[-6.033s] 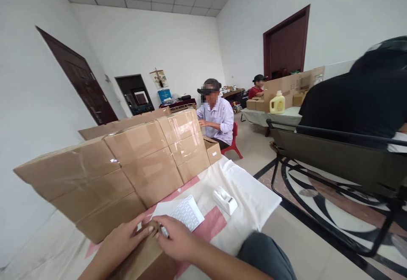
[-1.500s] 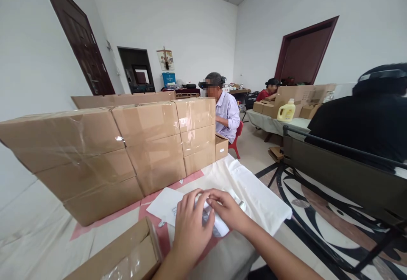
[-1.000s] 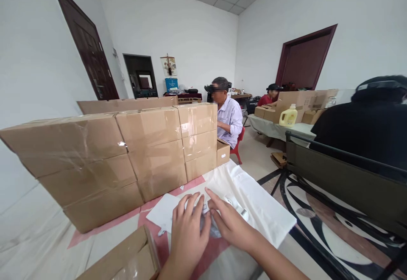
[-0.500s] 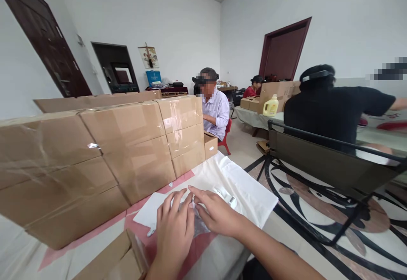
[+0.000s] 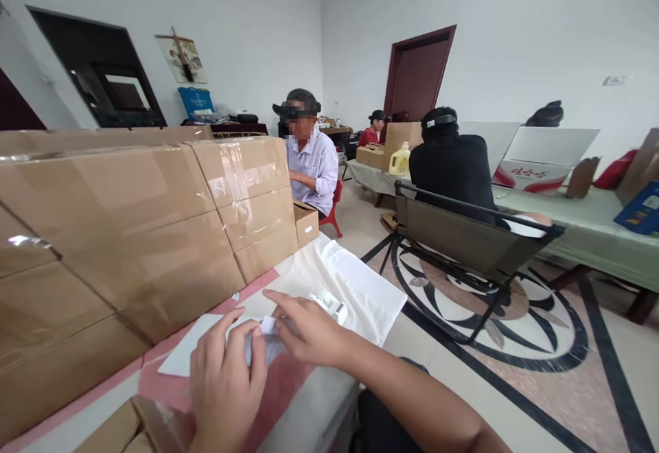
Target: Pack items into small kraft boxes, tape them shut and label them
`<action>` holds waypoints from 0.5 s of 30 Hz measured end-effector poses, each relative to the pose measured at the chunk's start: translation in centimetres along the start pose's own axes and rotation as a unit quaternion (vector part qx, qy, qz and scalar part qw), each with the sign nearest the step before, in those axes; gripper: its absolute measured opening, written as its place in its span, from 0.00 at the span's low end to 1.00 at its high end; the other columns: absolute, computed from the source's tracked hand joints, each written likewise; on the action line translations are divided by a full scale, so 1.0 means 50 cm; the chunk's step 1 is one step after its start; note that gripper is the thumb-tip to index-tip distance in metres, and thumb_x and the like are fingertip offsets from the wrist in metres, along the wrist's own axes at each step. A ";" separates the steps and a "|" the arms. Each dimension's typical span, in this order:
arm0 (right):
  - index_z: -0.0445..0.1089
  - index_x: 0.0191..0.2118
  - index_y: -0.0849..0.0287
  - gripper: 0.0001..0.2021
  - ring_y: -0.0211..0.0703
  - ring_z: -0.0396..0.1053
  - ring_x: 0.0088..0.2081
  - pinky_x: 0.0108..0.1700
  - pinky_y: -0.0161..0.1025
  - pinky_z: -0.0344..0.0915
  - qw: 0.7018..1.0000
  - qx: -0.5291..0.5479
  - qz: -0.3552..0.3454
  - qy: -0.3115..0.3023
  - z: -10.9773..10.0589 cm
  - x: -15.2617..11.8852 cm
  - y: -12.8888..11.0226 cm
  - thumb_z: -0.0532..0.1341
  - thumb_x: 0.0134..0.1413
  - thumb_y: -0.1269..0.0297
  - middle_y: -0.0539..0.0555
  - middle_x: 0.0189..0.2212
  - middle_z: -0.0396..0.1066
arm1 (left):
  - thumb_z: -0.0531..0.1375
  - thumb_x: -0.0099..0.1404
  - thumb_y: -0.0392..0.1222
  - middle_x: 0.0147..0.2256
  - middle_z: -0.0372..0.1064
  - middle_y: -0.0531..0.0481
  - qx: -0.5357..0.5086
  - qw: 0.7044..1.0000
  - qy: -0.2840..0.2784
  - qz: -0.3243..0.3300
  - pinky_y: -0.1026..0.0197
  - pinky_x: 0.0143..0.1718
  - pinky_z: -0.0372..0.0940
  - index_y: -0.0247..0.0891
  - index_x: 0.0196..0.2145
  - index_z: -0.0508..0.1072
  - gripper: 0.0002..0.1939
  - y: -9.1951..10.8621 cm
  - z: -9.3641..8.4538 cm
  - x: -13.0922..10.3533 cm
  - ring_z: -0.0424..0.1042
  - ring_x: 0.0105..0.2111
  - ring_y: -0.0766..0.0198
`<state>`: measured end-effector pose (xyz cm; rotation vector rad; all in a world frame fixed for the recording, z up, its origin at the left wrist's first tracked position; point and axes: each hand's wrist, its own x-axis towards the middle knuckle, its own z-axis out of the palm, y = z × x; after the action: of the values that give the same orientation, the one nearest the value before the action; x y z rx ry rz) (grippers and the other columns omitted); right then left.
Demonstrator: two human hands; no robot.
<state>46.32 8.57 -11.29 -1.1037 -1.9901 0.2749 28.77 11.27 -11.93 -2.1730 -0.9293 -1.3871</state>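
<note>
My left hand (image 5: 226, 370) is at the lower middle, its fingers bent round a small clear plastic piece (image 5: 255, 344) with a white part at its top. From the right my right hand (image 5: 306, 329) reaches in, its thumb and fingers at the other side of the plastic and its index finger stretched out. A white sheet (image 5: 182, 353) lies on the table to the left, partly behind my left hand. Just beyond my right hand is a white device (image 5: 332, 307) on the white cloth (image 5: 360, 285).
Taped cardboard boxes (image 5: 149, 247) form a stack along the left and back. An open carton (image 5: 116, 432) stands at the lower left. Beyond the table sits a person in a light shirt (image 5: 314, 165). A folding chair (image 5: 463, 233) is on the right.
The view has turned right, so the table things sit further left. My hands have moved slightly apart, showing more of the plastic piece. The person in black has drawn in an outstretched arm.
</note>
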 end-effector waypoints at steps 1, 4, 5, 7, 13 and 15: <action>0.49 0.70 0.54 0.32 0.43 0.73 0.42 0.46 0.39 0.68 1.000 0.018 0.020 0.003 0.000 0.003 0.003 0.53 0.63 0.73 0.54 0.43 0.75 | 0.58 0.69 0.35 0.46 0.71 0.36 -0.005 1.000 0.006 -0.005 0.52 0.41 0.62 0.35 0.40 0.71 0.03 0.002 -0.001 0.001 0.70 0.42 0.50; 0.50 0.70 0.53 0.33 0.40 0.71 0.35 0.41 0.36 0.66 0.995 0.059 0.071 0.022 0.010 0.018 0.032 0.54 0.60 0.75 0.50 0.38 0.73 | 0.60 0.68 0.34 0.48 0.69 0.33 -0.009 0.999 0.027 -0.015 0.50 0.45 0.63 0.34 0.40 0.71 0.03 0.007 -0.005 0.003 0.69 0.43 0.49; 0.51 0.69 0.54 0.33 0.40 0.70 0.34 0.40 0.36 0.66 0.994 0.066 0.086 0.031 0.016 0.026 0.050 0.54 0.59 0.76 0.48 0.36 0.72 | 0.60 0.68 0.34 0.48 0.68 0.32 -0.010 0.999 0.031 -0.017 0.49 0.45 0.63 0.33 0.40 0.72 0.03 0.009 -0.006 0.002 0.68 0.43 0.49; 0.51 0.69 0.56 0.34 0.41 0.69 0.33 0.40 0.38 0.66 0.989 0.073 0.123 0.043 0.035 0.046 0.096 0.54 0.57 0.77 0.48 0.34 0.70 | 0.60 0.67 0.34 0.49 0.67 0.32 -0.013 0.999 0.030 -0.024 0.49 0.46 0.63 0.33 0.41 0.72 0.04 0.011 -0.005 -0.002 0.68 0.44 0.49; 0.65 0.62 0.57 0.27 0.51 0.64 0.57 0.60 0.51 0.61 0.965 0.058 0.231 0.109 0.078 0.107 0.174 0.61 0.56 0.70 0.61 0.57 0.65 | 0.59 0.69 0.34 0.52 0.63 0.35 -0.052 0.997 -0.008 -0.065 0.49 0.48 0.64 0.35 0.43 0.72 0.05 0.014 0.004 -0.016 0.66 0.50 0.48; 0.73 0.51 0.58 0.15 0.49 0.67 0.54 0.55 0.47 0.64 0.950 0.171 0.253 0.058 0.074 0.115 0.150 0.61 0.59 0.63 0.59 0.52 0.70 | 0.59 0.69 0.34 0.53 0.61 0.35 -0.045 0.996 -0.005 -0.074 0.49 0.48 0.64 0.35 0.43 0.72 0.05 0.014 0.006 -0.017 0.65 0.51 0.48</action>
<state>46.50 18.21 -14.50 -1.3473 -1.4559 0.7744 29.23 10.69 -12.79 -2.2160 -1.0695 -1.5154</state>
